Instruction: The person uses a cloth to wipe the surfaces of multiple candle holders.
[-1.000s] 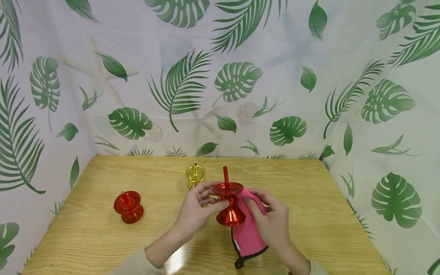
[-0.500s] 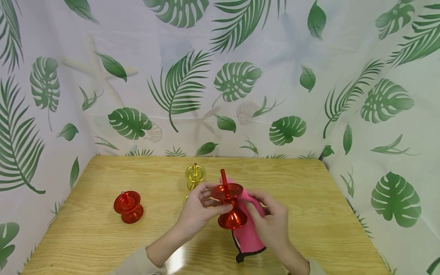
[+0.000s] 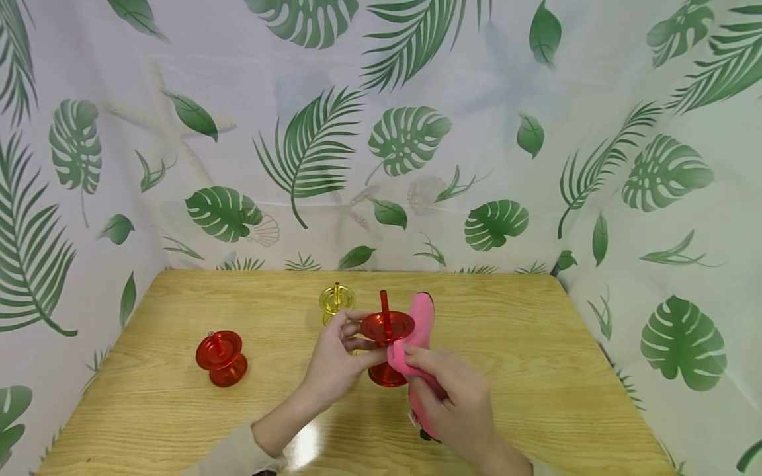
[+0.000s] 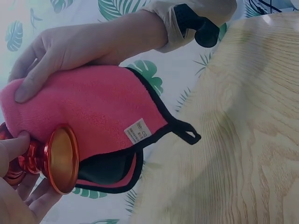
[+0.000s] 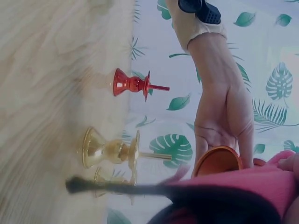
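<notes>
My left hand (image 3: 333, 362) grips a shiny red candle holder (image 3: 388, 325) by its narrow waist, keeping it roughly upright above the table with its thin tube pointing up. A pink cloth (image 3: 423, 316) with black edging is pinched in my right hand (image 3: 458, 403). A fold of it touches the holder's waist from the right. In the left wrist view, the cloth (image 4: 93, 109) hangs behind the holder's flared base (image 4: 64, 158), showing a white label and a black loop. The right wrist view shows the hollow underside of the base (image 5: 218, 162); the cloth hides the upper part.
Another red candle holder (image 3: 220, 357) stands at the left of the wooden table (image 3: 553, 370). A gold holder (image 3: 337, 301) stands behind my left hand; the right wrist view shows a second gold holder (image 5: 114, 177) beside it. Leaf-printed fabric walls (image 3: 333, 244) enclose the table.
My right hand has moved left and bunched the cloth against the holder's waist, covering part of it. The held holder has shifted slightly left.
</notes>
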A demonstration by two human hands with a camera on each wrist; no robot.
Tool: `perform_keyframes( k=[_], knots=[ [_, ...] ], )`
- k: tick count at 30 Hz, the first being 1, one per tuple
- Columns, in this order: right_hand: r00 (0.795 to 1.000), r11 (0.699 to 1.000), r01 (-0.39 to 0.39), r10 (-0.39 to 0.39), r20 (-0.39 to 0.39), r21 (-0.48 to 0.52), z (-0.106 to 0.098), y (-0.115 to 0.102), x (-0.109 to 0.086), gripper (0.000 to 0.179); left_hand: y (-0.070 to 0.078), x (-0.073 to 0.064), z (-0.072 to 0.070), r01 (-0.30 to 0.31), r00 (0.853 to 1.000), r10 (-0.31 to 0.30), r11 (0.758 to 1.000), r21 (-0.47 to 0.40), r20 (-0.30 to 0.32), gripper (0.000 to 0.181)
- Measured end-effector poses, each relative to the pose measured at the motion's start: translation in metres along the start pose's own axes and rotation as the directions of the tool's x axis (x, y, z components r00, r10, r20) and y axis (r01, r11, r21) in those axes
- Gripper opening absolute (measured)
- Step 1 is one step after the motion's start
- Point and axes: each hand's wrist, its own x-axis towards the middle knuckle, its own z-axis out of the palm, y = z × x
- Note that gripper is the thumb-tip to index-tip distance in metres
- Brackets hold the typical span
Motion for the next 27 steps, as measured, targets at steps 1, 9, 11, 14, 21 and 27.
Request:
perform_keyframes(
  k=[1, 9, 11, 14, 21, 27],
  knots=[
    [1.0, 1.0, 0.0, 0.0, 0.008, -0.005, 0.0, -0.001, 0.0, 0.024, -0.001, 0.0, -0.001, 0.0, 1.0, 0.0, 1.0, 0.005, 0.002, 0.056],
    [0.998, 0.999, -0.048, 0.047, 0.036, 0.018, -0.003, -0.003, 0.003, 0.025, -0.002, 0.0, -0.002, 0.028, 1.0, -0.027, 0.999, -0.021, 0.013, 0.058],
    [0.997, 0.998, -0.064, 0.063, 0.039, 0.008, -0.006, -0.001, 0.004, 0.027, -0.002, 0.0, -0.002, 0.037, 0.999, -0.037, 0.999, -0.033, 0.016, 0.059],
    [0.995, 0.995, -0.096, 0.097, 0.038, -0.018, -0.009, 0.002, 0.005, 0.028, -0.001, -0.001, -0.004, 0.045, 0.999, -0.044, 0.999, -0.023, 0.02, 0.061],
    [0.977, 0.968, -0.196, 0.206, 0.05, -0.155, -0.016, 0.013, 0.009, 0.036, 0.004, -0.005, -0.018, 0.086, 0.996, -0.086, 0.996, 0.012, 0.006, 0.066],
    [0.929, 0.93, -0.356, 0.363, 0.074, -0.095, -0.017, 0.023, 0.008, 0.027, 0.011, -0.007, -0.043, 0.071, 0.997, -0.07, 0.995, 0.066, -0.024, 0.065]
  ],
)
